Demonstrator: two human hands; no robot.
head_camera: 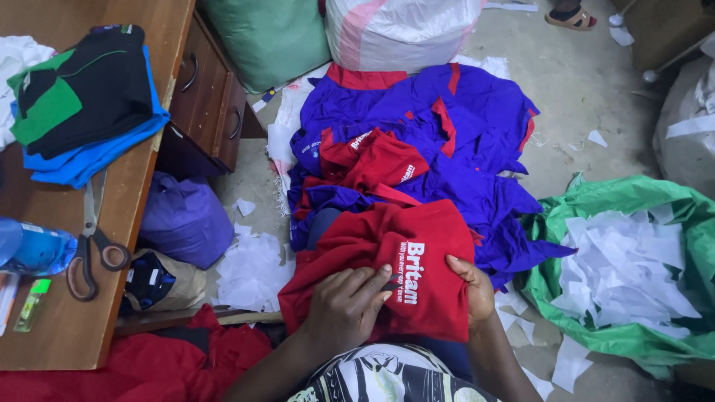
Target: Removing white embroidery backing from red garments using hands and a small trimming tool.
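Observation:
A red garment point(387, 264) with white printed lettering lies across my lap. My left hand point(344, 307) presses on its lower part, fingers curled on the cloth beside the print. My right hand point(471, 286) grips the garment's right edge, thumb on top. Just beyond it a pile of blue and red garments point(439, 141) spreads over the floor.
A wooden desk point(141, 179) with drawers stands at left, bearing folded black, green and blue clothes point(86, 100), scissors point(91, 253), a water bottle point(33, 249). A green bag point(633, 260) of white paper scraps lies at right. Big sacks point(395, 30) stand behind; a purple bundle point(186, 216) sits below the desk.

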